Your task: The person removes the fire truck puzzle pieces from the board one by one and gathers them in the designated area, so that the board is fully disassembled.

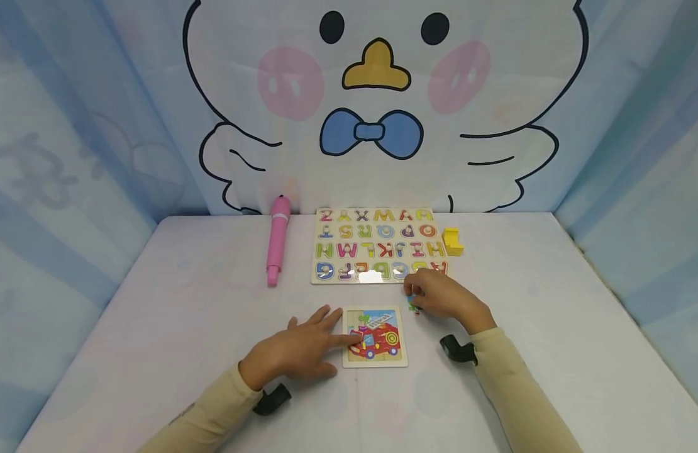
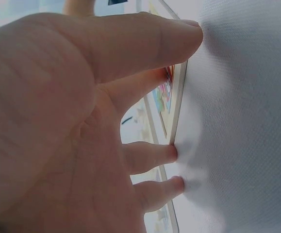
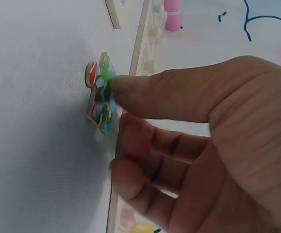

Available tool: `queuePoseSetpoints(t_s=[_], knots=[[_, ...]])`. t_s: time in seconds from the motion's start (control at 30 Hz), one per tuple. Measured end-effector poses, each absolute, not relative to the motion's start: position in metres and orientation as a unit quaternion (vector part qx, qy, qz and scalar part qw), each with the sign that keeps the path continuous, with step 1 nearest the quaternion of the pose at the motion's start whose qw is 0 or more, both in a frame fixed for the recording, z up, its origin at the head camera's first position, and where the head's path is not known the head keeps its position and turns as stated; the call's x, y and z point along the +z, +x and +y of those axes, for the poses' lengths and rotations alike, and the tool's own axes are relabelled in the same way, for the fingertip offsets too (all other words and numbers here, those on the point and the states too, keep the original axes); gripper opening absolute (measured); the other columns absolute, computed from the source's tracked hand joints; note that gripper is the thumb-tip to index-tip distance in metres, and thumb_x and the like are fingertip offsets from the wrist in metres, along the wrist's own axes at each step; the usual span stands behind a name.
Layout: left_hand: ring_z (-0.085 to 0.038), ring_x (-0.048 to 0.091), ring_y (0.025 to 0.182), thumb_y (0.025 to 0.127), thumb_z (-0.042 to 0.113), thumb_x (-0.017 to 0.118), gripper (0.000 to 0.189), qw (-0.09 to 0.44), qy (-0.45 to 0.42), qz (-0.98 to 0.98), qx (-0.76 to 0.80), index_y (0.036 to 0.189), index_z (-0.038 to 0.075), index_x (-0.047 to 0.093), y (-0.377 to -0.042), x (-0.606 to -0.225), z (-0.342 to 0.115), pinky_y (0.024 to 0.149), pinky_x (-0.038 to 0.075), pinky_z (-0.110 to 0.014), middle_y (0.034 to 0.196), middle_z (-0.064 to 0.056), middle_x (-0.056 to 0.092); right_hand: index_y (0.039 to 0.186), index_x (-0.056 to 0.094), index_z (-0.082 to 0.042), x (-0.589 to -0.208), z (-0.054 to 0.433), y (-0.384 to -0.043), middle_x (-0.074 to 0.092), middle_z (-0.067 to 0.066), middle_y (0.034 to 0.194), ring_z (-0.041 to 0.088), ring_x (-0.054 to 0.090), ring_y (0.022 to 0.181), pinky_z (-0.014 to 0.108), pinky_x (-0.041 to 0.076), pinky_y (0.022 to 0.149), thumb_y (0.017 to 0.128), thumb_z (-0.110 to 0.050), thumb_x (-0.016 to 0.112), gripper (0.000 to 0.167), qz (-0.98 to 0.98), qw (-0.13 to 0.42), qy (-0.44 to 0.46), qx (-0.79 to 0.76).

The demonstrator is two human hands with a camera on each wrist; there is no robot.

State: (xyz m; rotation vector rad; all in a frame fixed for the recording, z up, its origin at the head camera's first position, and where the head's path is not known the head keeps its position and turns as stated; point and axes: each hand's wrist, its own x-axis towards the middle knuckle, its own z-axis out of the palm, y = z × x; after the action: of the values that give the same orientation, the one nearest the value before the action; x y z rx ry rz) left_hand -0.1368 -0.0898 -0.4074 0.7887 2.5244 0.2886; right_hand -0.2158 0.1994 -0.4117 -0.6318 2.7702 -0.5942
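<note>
A small square jigsaw puzzle (image 1: 403,349) with a red fire truck picture lies in its pale frame on the table. My left hand (image 1: 305,348) is spread at its left side, the index fingertip resting on the picture. In the left wrist view, two other fingertips of the left hand (image 2: 106,111) touch down by the frame's edge. Past the puzzle's upper right corner, my right hand (image 1: 444,297) pinches a loose puzzle piece (image 3: 95,92), blue, green and red. The thumb of the right hand (image 3: 179,126) lies against the piece; other fingers are curled.
An alphabet board (image 1: 349,281) with colourful letters lies behind the puzzle, close to the right hand. A pink pen-shaped toy (image 1: 278,242) is left of the board, and a yellow block (image 1: 453,243) sits at its right edge. Curtains with a cartoon print border the table (image 1: 213,283).
</note>
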Motion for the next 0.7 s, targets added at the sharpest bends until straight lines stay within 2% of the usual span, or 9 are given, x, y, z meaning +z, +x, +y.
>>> queuePoseSetpoints(t_s=[0.13,0.23,0.37,0.47,0.57,0.7], knots=[[-0.039,0.017,0.154,0.092,0.033,0.077,0.062,0.241,0.288,0.921,0.104,0.148,0.044,0.053,-0.137,-0.407,-0.09,0.107,0.025,-0.078,0.167,-0.011,0.028,0.109,0.071,-0.007,-0.404,0.189,-0.209,0.065,0.004,0.1,0.018,0.056,0.085,0.036,0.051,0.077,0.093,-0.006,0.072,0.016,0.941,0.066,-0.253,-0.217],[-0.039,0.018,0.154,0.092,0.034,0.077,0.062,0.239,0.29,0.921,0.101,0.148,0.044,0.053,-0.138,-0.407,-0.09,0.107,0.026,-0.078,0.167,-0.011,0.028,0.115,0.071,-0.007,-0.4,0.175,-0.203,0.065,0.006,0.111,0.019,0.059,0.091,0.037,0.053,0.08,0.094,-0.007,0.072,0.021,0.927,0.047,-0.287,-0.236],[-0.04,0.018,0.154,0.092,0.034,0.077,0.062,0.237,0.292,0.921,0.098,0.148,0.043,0.053,-0.139,-0.407,-0.091,0.106,0.027,-0.079,0.166,-0.011,0.028,0.121,0.071,-0.01,-0.403,0.156,-0.196,0.059,0.012,0.132,0.027,0.058,0.115,0.046,0.051,0.098,0.094,-0.008,0.072,0.027,0.915,0.065,-0.324,-0.229],[-0.039,0.017,0.154,0.093,0.034,0.076,0.062,0.239,0.294,0.92,0.096,0.149,0.043,0.051,-0.139,-0.408,-0.092,0.106,0.027,-0.079,0.167,-0.011,0.027,0.123,0.072,-0.012,-0.409,0.146,-0.191,0.051,0.017,0.147,0.036,0.047,0.135,0.054,0.042,0.11,0.094,-0.008,0.072,0.03,0.911,0.082,-0.348,-0.205],[-0.039,0.016,0.155,0.094,0.034,0.075,0.062,0.242,0.296,0.919,0.098,0.15,0.044,0.05,-0.139,-0.408,-0.093,0.106,0.026,-0.079,0.168,-0.01,0.026,0.122,0.074,-0.016,-0.414,0.143,-0.188,0.043,0.019,0.155,0.04,0.036,0.145,0.058,0.035,0.114,0.093,-0.007,0.073,0.03,0.913,0.092,-0.353,-0.184],[-0.039,0.016,0.155,0.093,0.035,0.075,0.063,0.245,0.296,0.918,0.101,0.15,0.045,0.05,-0.14,-0.408,-0.093,0.106,0.026,-0.079,0.167,-0.01,0.026,0.119,0.075,-0.019,-0.415,0.142,-0.187,0.042,0.018,0.157,0.041,0.032,0.147,0.063,0.032,0.114,0.092,-0.007,0.074,0.03,0.916,0.104,-0.347,-0.171]])
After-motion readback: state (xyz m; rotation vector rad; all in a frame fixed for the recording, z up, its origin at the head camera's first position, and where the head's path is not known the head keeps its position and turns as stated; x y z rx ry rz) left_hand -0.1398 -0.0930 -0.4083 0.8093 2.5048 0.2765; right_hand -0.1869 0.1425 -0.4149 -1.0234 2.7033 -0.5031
